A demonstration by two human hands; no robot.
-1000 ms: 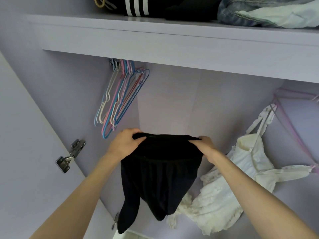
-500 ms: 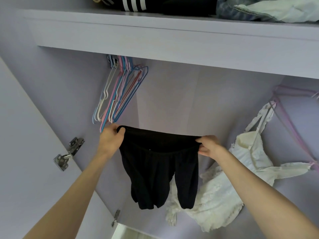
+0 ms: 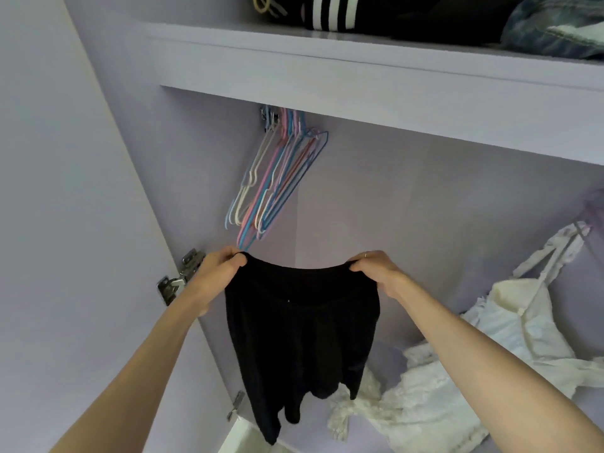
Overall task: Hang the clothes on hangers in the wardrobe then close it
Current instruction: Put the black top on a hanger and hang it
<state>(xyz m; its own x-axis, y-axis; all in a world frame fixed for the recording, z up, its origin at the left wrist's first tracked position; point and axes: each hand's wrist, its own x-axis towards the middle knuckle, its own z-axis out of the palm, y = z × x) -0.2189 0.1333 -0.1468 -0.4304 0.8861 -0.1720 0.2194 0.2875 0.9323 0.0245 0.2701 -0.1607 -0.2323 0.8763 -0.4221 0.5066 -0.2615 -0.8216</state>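
Note:
I hold a black garment [image 3: 300, 335] spread out by its waistband inside the open lilac wardrobe [image 3: 392, 204]. My left hand [image 3: 220, 268] grips the waistband's left end, my right hand [image 3: 376, 271] grips the right end. The cloth hangs straight down between my arms. Just above my left hand a bunch of several thin wire hangers [image 3: 277, 184], blue, pink and white, hangs from the rail, which the shelf hides. A white frilly dress [image 3: 510, 348] hangs at the right on a lilac hanger [image 3: 588, 217].
The open wardrobe door [image 3: 75, 223] stands at the left with metal hinges [image 3: 178, 282] on its inner edge. A shelf [image 3: 376, 83] runs above and carries folded dark, striped and denim clothes [image 3: 425, 18].
The camera view has shifted right and down. Both hands still grip the waistband and have drawn it out flat, with the left hand now just below the tips of the hangers.

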